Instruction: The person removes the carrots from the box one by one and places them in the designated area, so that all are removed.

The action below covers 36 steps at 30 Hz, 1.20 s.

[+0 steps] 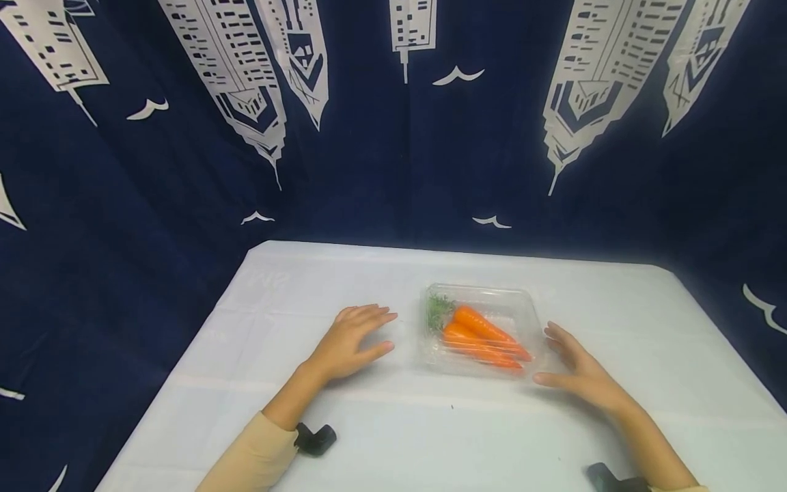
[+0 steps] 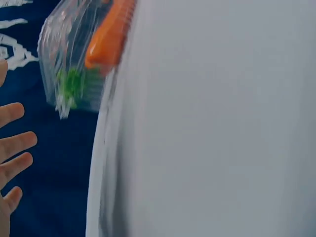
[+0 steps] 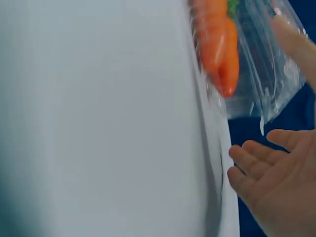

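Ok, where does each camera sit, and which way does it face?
Head: on the head, looking forward and down at the table, the clear box and the patterned cloth behind; left hand, right hand and both forearms show.
Left wrist: faces the box's leafy end; left fingers show at the left edge.
Right wrist: faces the carrots' narrow end; the right hand shows at the right edge.
Shared: both wrist views show the box, carrots and table.

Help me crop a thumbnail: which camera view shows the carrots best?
The head view: the carrots lie there at full length, visible through the clear plastic container. Both wrist views show only part of them, cut off at the top edge.
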Each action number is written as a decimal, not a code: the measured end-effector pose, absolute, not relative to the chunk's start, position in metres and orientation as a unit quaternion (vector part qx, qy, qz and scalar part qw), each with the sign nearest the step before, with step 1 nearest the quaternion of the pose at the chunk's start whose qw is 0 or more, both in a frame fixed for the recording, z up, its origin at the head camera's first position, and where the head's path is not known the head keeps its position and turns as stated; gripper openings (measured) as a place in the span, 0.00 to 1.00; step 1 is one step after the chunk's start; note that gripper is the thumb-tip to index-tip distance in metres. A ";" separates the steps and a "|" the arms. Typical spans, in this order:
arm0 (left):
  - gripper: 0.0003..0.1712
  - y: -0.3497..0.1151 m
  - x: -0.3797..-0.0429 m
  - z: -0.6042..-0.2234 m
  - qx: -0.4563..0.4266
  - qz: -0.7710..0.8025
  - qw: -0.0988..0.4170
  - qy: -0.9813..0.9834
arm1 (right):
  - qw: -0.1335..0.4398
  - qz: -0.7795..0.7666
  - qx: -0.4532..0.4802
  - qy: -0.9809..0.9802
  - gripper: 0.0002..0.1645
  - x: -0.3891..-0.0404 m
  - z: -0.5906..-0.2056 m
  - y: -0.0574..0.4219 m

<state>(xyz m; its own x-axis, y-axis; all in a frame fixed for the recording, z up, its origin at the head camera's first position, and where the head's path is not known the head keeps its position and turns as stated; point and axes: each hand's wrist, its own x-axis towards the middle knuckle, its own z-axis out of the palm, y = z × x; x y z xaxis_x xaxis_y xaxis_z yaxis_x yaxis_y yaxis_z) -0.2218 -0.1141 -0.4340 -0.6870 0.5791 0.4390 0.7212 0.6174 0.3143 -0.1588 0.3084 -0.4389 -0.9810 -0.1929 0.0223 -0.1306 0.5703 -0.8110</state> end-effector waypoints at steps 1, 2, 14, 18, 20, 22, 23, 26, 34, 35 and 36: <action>0.31 -0.109 -0.221 -0.434 -0.375 -0.241 0.153 -0.882 | 0.034 -0.458 -0.092 0.883 0.60 -0.159 -0.440 0.306; 0.30 -0.105 -0.220 -0.433 -0.383 -0.242 0.157 -0.877 | 0.034 -0.460 -0.090 0.882 0.60 -0.159 -0.441 0.304; 0.24 -0.076 -0.219 -0.437 -0.439 -0.256 0.219 -0.833 | 0.014 -0.447 -0.060 0.892 0.63 -0.165 -0.454 0.290; 0.23 -0.074 -0.219 -0.437 -0.447 -0.252 0.236 -0.825 | 0.011 -0.442 -0.057 0.895 0.63 -0.166 -0.457 0.288; 0.22 -0.073 -0.219 -0.436 -0.451 -0.251 0.240 -0.822 | 0.011 -0.443 -0.056 0.895 0.63 -0.167 -0.457 0.287; 0.21 -0.072 -0.219 -0.435 -0.453 -0.251 0.239 -0.821 | 0.011 -0.444 -0.055 0.894 0.63 -0.167 -0.458 0.286; 0.21 -0.072 -0.219 -0.435 -0.454 -0.251 0.236 -0.822 | 0.010 -0.445 -0.054 0.894 0.63 -0.167 -0.459 0.285; 0.20 -0.071 -0.219 -0.434 -0.454 -0.254 0.227 -0.823 | 0.005 -0.454 -0.057 0.889 0.64 -0.167 -0.462 0.284; 0.17 -0.071 -0.223 -0.436 -0.468 -0.271 0.209 -0.815 | -0.011 -0.460 -0.064 0.886 0.66 -0.169 -0.467 0.282; 0.17 -0.071 -0.223 -0.436 -0.471 -0.271 0.209 -0.813 | -0.012 -0.458 -0.064 0.886 0.66 -0.169 -0.468 0.282; 0.17 -0.071 -0.224 -0.435 -0.474 -0.271 0.210 -0.811 | -0.012 -0.457 -0.064 0.887 0.66 -0.169 -0.468 0.282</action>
<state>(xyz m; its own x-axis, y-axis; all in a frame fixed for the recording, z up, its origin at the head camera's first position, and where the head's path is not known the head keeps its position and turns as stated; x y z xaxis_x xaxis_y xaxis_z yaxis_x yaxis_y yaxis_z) -0.2238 -0.0711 -0.4355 -0.4628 0.6546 0.5977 0.8825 0.4036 0.2414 -0.1695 0.2822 -0.4679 -0.9916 -0.1021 0.0800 -0.1244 0.5745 -0.8090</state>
